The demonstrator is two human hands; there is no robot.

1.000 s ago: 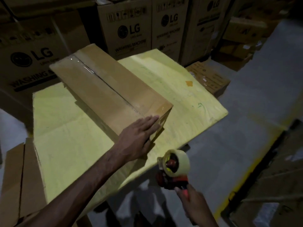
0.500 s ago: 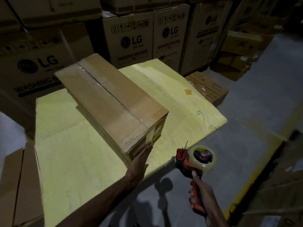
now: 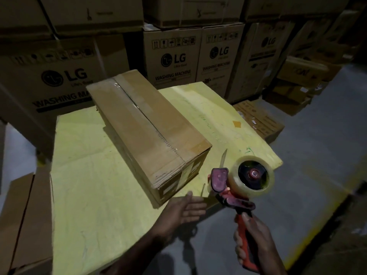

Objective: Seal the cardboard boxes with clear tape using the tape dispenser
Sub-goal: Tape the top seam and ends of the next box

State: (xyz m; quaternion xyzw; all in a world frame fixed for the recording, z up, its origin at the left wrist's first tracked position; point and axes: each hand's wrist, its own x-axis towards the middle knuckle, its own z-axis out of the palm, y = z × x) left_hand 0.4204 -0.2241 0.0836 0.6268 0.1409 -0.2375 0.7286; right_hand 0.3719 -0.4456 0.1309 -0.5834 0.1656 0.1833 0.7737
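The tape dispenser [image 3: 236, 187] is in our right hand [image 3: 252, 241], whose fingers are wrapped around its red handle. Its clear roll [image 3: 253, 175] is turned up toward us, and a loose tail of tape [image 3: 223, 159] stands up from its front. Our left hand [image 3: 184, 211] is just to the left of it, holding nothing, with its fingers straight and pointing across toward the dispenser. It hovers just off the near end of the cardboard box [image 3: 147, 132]. We cannot tell whether the thumb grazes the box's bottom edge.

The box lies on the yellow sheet [image 3: 89, 175], ahead and to the left of both hands. Its long axis runs diagonally away from us toward the far left, and glossy tape is already on its top seam. The short near end faces us, so we judge that end to be the next surface to tape. The left hand is the nearer one to it, and the dispenser is off to the right of that end. Stacked LG cartons [image 3: 172, 60] stand behind the box.

Half a second ago our left palm was pressed flat against that near end. It has since drawn back, and the dispenser has come up closer beside the box.
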